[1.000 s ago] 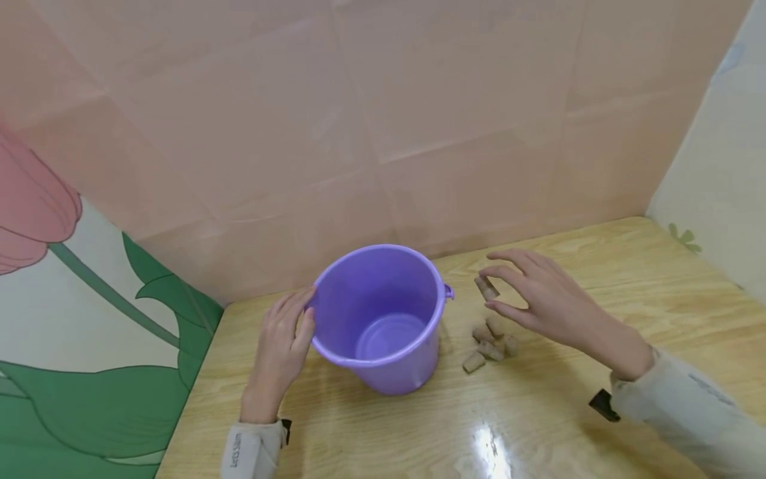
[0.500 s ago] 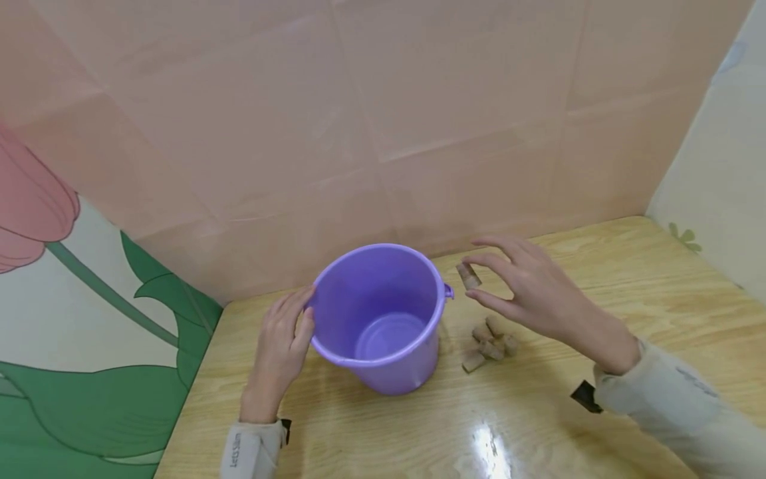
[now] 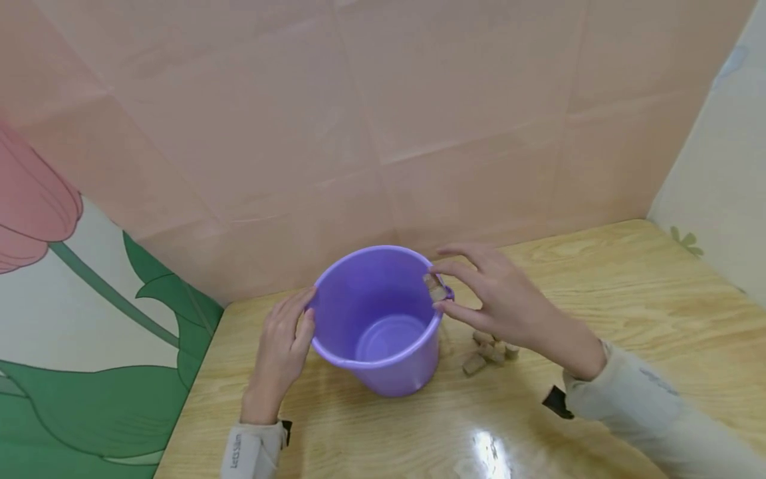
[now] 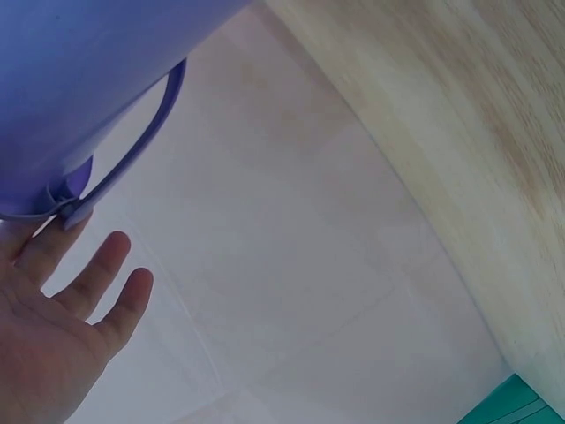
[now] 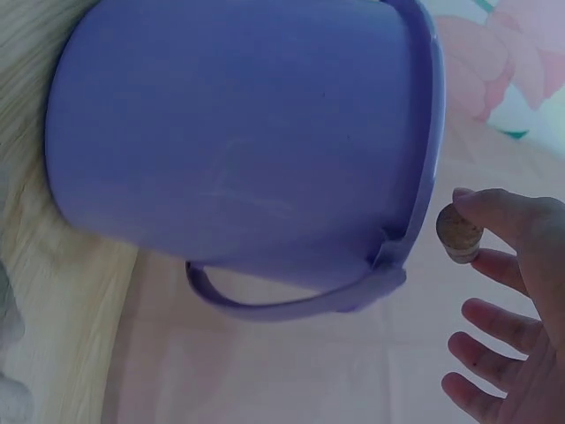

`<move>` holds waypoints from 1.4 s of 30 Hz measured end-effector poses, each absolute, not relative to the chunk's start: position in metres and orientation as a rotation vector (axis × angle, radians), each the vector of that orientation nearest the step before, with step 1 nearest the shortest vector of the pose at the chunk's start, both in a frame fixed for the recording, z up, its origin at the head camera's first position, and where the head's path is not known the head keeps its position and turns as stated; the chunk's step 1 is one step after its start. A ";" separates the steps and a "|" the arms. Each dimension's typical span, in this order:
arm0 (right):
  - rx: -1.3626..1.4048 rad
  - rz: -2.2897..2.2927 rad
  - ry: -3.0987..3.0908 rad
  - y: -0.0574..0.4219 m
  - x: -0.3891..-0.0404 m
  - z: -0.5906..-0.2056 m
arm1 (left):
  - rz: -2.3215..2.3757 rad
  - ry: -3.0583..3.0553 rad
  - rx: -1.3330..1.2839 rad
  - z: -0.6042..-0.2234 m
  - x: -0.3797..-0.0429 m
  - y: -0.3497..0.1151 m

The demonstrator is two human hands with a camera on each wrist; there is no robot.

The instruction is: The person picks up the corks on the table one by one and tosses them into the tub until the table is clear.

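Note:
A purple bucket (image 3: 383,349) stands upright on the table, its inside bare as far as it shows. My left hand (image 3: 280,342) holds its left rim between thumb and fingers; in the left wrist view, fingers (image 4: 97,274) spread beside the handle hinge. Between thumb and index finger, my right hand (image 3: 499,293) pinches a cork (image 3: 435,288) just over the bucket's right rim. The right wrist view has this same cork (image 5: 459,234) right beside the rim, other fingers apart from it. Several more corks (image 3: 491,352) lie in a loose pile right of the bucket, partly hidden by the right hand.
The wood-grain table (image 3: 371,439) meets a pink covered wall (image 3: 371,133) behind the bucket. A flower-painted panel (image 3: 108,406) borders the left, a pale wall (image 3: 730,179) the right. The bucket's handle (image 5: 291,305) hangs down its far side.
My right hand has carried the pinched cork leftward, from above the pile to the bucket's right rim. The left hand and the bucket stay where they were.

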State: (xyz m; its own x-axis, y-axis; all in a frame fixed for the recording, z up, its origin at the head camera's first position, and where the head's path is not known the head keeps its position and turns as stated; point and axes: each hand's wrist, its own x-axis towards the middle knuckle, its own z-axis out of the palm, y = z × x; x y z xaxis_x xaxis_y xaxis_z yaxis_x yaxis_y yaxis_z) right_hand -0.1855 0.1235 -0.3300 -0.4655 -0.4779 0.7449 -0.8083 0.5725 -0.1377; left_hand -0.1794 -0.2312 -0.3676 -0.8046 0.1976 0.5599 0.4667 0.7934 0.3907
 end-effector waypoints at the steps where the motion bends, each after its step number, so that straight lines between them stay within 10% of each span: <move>1: 1.029 0.641 -2.139 0.121 -0.185 -0.330 | -0.723 -2.480 -0.493 -0.368 -0.179 -0.231; 42: 1.023 0.803 -2.168 0.100 -0.184 -0.351 | -0.767 -2.430 -0.532 -0.374 -0.183 -0.232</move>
